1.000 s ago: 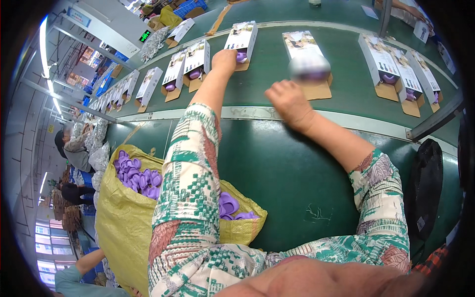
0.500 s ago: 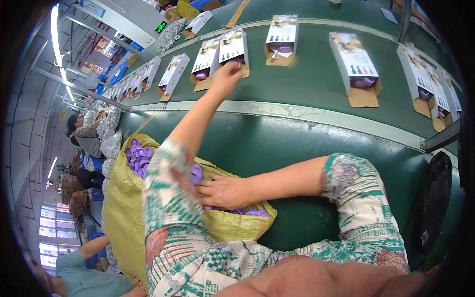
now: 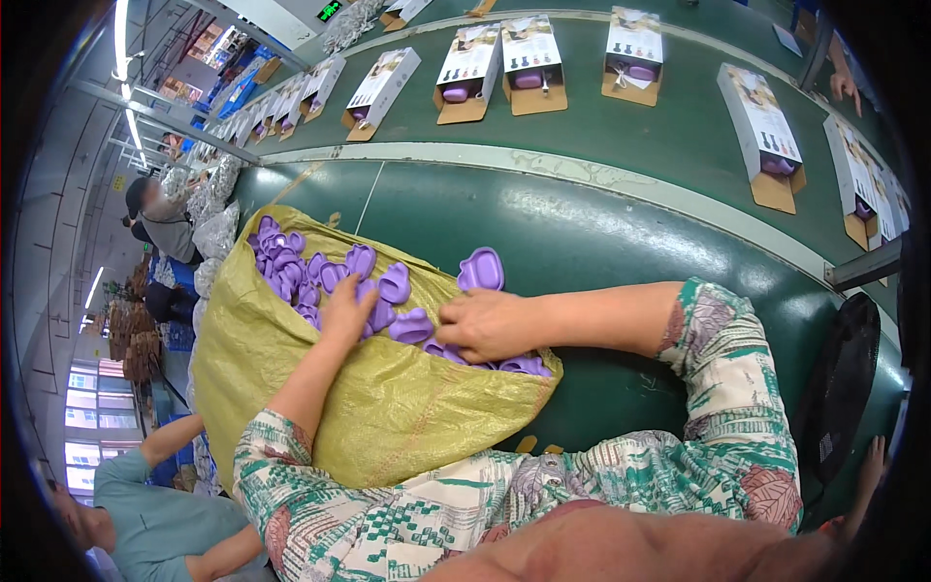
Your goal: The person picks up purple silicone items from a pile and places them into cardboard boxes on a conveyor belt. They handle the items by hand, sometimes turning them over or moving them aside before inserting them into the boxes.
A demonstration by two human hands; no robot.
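A yellow woven sack [image 3: 388,407] lies before me, its mouth full of small purple moulded pieces [image 3: 281,262] shaped like rounded cups. My left hand [image 3: 347,312] reaches into the sack's mouth, fingers bent around one of the pieces. Beside it, my right hand [image 3: 490,325] rests over the right part of the pile with its fingers curled; what they hold is hidden. Just beyond its knuckles a single purple piece [image 3: 481,270] stands out at the sack's far edge, its hollow side showing.
Beyond a pale rail, open printed boxes [image 3: 531,63] with purple items inside stand along a green belt [image 3: 582,131]. A black mesh bag [image 3: 842,388] lies at right. A person in a teal shirt [image 3: 165,524] is at lower left; another person's hand [image 3: 846,85] shows at upper right.
My left hand has come back from a box on the belt to the purple pieces in the sack. My right hand has shifted right over the pile. The whole view has turned slightly.
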